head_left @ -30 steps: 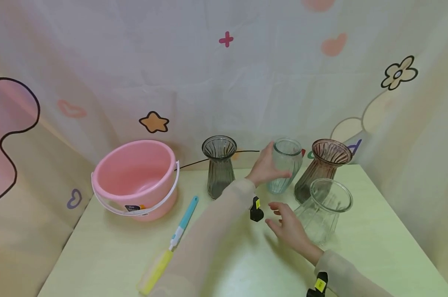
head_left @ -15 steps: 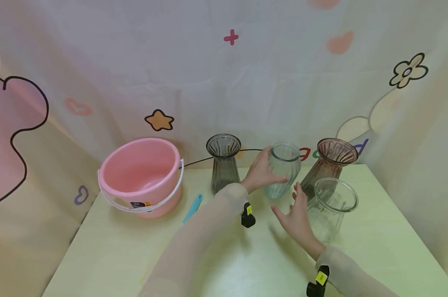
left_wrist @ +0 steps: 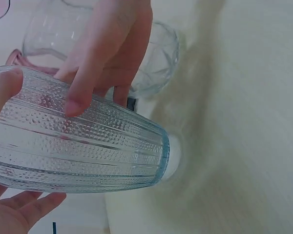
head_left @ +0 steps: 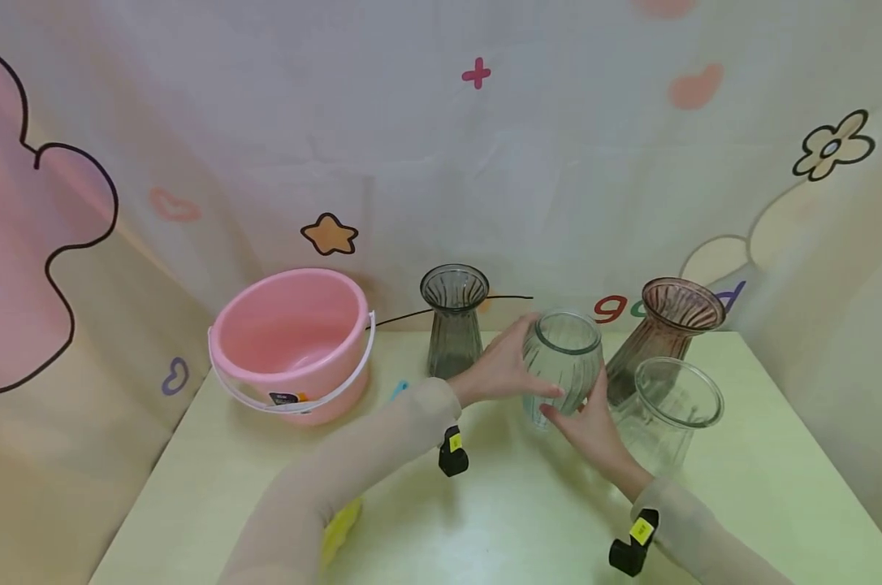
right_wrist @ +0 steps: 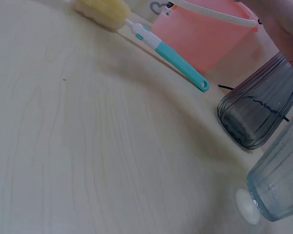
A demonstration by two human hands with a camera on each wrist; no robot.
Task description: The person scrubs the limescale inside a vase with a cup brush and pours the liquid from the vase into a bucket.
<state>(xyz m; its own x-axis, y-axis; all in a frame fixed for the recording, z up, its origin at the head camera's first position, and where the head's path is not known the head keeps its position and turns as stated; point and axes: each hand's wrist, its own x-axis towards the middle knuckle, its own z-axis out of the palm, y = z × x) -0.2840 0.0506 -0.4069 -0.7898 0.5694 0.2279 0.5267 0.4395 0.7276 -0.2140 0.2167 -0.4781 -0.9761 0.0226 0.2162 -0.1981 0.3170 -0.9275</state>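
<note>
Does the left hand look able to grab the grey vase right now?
Probably not: the left hand holds the pale ribbed vase together with the right hand, though the grey vase stands close by.

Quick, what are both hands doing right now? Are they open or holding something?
Left hand: holding the bluish glass vase.
Right hand: holding that vase too.

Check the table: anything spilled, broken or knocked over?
Nothing stands out: no spill or breakage shows. The pink bucket and gray vase stand upright, and both hands hold the glass jar. Fine cracks I can't judge.
</note>
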